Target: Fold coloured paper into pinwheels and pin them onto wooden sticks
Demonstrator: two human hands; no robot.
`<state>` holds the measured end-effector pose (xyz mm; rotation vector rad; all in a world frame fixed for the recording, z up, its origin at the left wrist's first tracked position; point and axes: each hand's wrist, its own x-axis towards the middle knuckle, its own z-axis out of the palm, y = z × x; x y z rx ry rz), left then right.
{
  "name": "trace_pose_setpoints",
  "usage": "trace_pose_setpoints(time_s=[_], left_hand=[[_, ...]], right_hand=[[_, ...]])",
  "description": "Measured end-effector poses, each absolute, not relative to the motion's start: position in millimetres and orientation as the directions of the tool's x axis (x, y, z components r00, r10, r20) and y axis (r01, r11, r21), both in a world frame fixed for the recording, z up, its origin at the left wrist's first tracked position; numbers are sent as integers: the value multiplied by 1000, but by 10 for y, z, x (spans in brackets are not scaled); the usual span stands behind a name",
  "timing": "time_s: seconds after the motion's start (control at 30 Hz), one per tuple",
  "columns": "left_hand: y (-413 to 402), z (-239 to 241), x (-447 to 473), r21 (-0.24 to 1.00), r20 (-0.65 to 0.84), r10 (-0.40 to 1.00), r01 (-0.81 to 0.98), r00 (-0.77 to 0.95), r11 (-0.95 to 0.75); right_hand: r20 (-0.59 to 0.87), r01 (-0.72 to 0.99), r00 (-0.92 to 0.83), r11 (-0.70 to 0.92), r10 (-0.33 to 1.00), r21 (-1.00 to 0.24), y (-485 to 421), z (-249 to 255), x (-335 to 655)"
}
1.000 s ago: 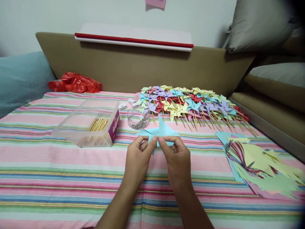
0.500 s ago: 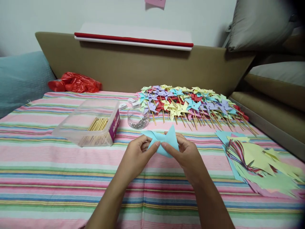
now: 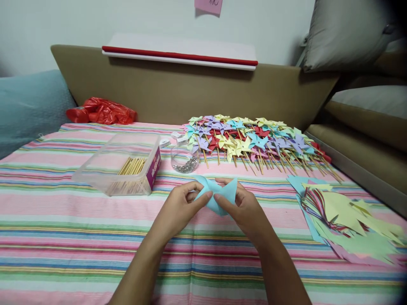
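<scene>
A light blue paper piece, cut and partly folded, is held over the striped cloth between both hands. My left hand pinches its left side with thumb and fingers. My right hand pinches its right side, one pointed corner sticking up above the fingers. Beyond the hands lies a big heap of finished paper pinwheels on wooden sticks, in several colours.
A clear plastic box with wooden sticks stands at the left. A small clear jar of silver pins sits beside it. Cut paper sheets are stacked at the right. A red plastic bag lies by the brown headboard.
Both hands have turned and folded the blue paper: its tall upright point has dropped and swung to the right. The hands drew a little nearer to me.
</scene>
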<state>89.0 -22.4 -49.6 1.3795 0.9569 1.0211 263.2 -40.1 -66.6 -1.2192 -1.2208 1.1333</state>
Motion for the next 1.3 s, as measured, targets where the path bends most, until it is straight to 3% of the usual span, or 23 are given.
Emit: trace_pose_setpoints(time_s=[0.13,0.3,0.67,0.8,1.3], left_hand=[[-229,-480,935,984,154,975,-118,158,-136],[-270,-480,963,949,310,941,11,135,-314],[-278,-524,976,818,482,854,249,197,-519],[-263,-560,974,801,471,862,319,186,-507],[-265,-614,1026,856,446,893,263,57,-445]], right_hand=[[-36,-270,181,14,983,-963,-378,-660,2578],[-88,-469,126,-19,988,-883,-396,-622,2587],[-97,-467,82,-47,992,-883,-404,-625,2617],[-122,-459,48,-87,991,-884,-407,-624,2635],[-3,-310,7,0,1000,-951,-401,-629,2628]])
